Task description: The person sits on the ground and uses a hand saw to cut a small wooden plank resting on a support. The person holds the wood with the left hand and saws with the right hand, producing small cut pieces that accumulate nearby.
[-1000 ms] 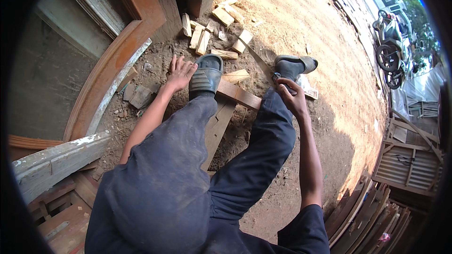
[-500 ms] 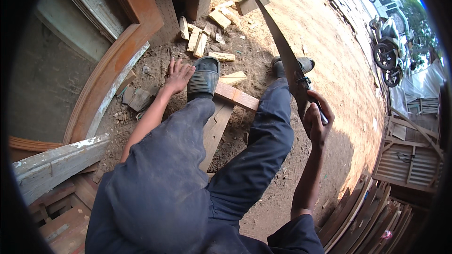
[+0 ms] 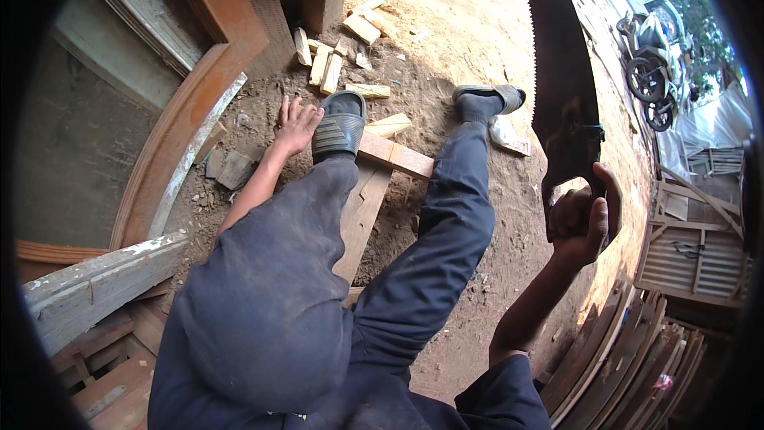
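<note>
My left hand (image 3: 296,123) lies with fingers spread beside my sandaled left foot (image 3: 338,131). A short reddish wooden piece (image 3: 410,161) runs from under that foot toward my right leg, across a longer board (image 3: 360,231). My right hand (image 3: 585,207) grips the handle of a dark handsaw (image 3: 565,64), raised upright on the right, its toothed edge facing left and its tip cut off at the top. My right foot (image 3: 485,103) rests on the dirt.
Pale offcuts (image 3: 362,28) are scattered beyond my feet. A wooden door frame (image 3: 203,84) and a weathered beam (image 3: 99,279) are on the left. Dark planks (image 3: 613,366) are stacked at lower right. Parked motorbikes (image 3: 652,80) and a corrugated panel (image 3: 688,263) line the right side.
My right hand has moved right, bringing the saw from diagonal to upright. The wood block by the saw's tip half a second ago no longer shows. My left hand has barely moved.
</note>
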`<move>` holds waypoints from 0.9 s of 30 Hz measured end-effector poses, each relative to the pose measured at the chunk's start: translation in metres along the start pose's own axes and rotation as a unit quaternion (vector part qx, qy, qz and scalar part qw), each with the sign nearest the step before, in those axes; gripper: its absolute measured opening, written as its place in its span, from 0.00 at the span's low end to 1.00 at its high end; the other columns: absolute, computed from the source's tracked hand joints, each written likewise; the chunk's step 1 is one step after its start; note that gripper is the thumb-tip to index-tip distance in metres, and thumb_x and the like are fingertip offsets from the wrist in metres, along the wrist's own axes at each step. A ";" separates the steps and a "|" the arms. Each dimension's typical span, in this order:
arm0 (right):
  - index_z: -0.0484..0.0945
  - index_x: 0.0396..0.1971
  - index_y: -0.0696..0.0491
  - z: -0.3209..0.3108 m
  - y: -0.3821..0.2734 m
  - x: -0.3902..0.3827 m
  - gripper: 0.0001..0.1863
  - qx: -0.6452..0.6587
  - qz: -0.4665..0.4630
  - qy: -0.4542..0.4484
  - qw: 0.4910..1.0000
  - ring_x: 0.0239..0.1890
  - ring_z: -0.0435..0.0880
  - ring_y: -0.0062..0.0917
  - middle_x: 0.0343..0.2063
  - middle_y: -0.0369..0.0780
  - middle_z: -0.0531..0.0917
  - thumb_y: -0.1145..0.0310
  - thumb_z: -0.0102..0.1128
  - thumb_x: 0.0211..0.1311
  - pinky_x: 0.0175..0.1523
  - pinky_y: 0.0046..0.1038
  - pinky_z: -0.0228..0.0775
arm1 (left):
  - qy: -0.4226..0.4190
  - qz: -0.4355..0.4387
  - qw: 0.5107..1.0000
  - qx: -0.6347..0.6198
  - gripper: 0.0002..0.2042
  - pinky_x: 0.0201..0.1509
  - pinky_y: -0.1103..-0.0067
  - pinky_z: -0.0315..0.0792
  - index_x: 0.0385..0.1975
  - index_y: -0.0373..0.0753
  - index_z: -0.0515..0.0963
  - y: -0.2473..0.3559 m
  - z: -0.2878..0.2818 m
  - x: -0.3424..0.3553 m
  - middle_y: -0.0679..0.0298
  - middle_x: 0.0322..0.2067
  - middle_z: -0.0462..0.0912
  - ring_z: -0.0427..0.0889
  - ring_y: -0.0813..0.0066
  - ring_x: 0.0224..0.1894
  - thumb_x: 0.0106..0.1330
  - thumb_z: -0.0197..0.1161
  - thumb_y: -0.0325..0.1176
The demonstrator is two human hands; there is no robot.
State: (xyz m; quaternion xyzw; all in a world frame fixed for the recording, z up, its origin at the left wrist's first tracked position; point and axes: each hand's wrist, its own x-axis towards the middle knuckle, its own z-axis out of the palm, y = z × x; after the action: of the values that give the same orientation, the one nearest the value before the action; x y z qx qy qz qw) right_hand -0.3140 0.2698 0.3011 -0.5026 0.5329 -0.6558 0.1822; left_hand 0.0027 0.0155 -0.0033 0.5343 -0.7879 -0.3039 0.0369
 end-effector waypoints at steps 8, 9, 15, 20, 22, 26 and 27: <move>0.67 0.55 0.66 0.020 0.007 -0.002 0.22 -0.076 0.050 -0.041 0.995 0.09 0.53 0.10 0.10 0.29 0.58 0.65 0.44 0.69 0.13 0.18 0.43 | 0.019 -0.004 1.000 0.000 0.33 0.74 0.61 0.29 0.60 0.47 0.65 -0.008 0.006 0.003 0.48 0.70 0.44 0.28 0.50 0.73 0.70 0.27 0.64; 0.68 0.55 0.65 0.021 0.010 -0.003 0.21 -0.073 0.049 -0.036 0.995 0.09 0.53 0.10 0.10 0.29 0.58 0.66 0.44 0.69 0.13 0.18 0.44 | 0.023 -0.002 1.000 0.001 0.33 0.74 0.61 0.29 0.60 0.47 0.65 -0.010 0.008 0.004 0.48 0.70 0.44 0.27 0.50 0.73 0.70 0.27 0.64; 0.68 0.55 0.65 0.018 0.016 -0.004 0.21 -0.067 0.030 0.011 0.997 0.08 0.55 0.12 0.10 0.31 0.59 0.66 0.43 0.69 0.12 0.18 0.46 | 0.033 0.000 0.999 -0.007 0.34 0.74 0.61 0.30 0.60 0.45 0.65 -0.013 0.011 0.004 0.48 0.70 0.44 0.27 0.50 0.73 0.69 0.27 0.64; 0.74 0.49 0.66 0.038 0.007 -0.004 0.18 -0.018 0.131 0.060 0.989 0.12 0.63 0.10 0.13 0.32 0.70 0.70 0.48 0.63 0.17 0.16 0.52 | -0.011 0.008 1.000 0.002 0.36 0.74 0.62 0.29 0.62 0.44 0.64 -0.003 0.002 0.002 0.47 0.70 0.45 0.27 0.51 0.73 0.69 0.26 0.65; 0.74 0.49 0.65 0.048 0.013 -0.006 0.18 -0.029 0.124 0.073 0.989 0.13 0.63 0.10 0.14 0.33 0.72 0.71 0.49 0.63 0.17 0.17 0.52 | 0.000 -0.002 1.000 0.005 0.36 0.74 0.62 0.28 0.62 0.44 0.64 -0.004 0.001 0.002 0.47 0.70 0.45 0.26 0.51 0.73 0.69 0.25 0.66; 0.66 0.56 0.64 0.040 0.004 -0.004 0.22 -0.020 0.087 0.084 0.992 0.09 0.53 0.12 0.11 0.31 0.58 0.66 0.40 0.70 0.13 0.19 0.45 | 0.025 -0.002 1.000 -0.017 0.37 0.74 0.62 0.26 0.63 0.44 0.64 -0.012 0.011 0.007 0.48 0.70 0.44 0.25 0.52 0.73 0.68 0.25 0.67; 0.66 0.57 0.64 0.040 -0.003 0.002 0.22 -0.026 0.083 0.069 0.994 0.09 0.53 0.13 0.11 0.32 0.58 0.64 0.39 0.70 0.12 0.19 0.45 | 0.028 0.002 0.999 -0.021 0.38 0.74 0.62 0.27 0.63 0.44 0.63 -0.014 0.009 0.008 0.48 0.71 0.43 0.24 0.51 0.73 0.68 0.25 0.67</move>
State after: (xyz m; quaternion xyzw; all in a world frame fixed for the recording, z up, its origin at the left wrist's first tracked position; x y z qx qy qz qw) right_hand -0.2794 0.2490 0.3019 -0.4147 0.6010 -0.6575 0.1861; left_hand 0.0074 0.0089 -0.0202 0.5401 -0.7810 -0.3054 0.0713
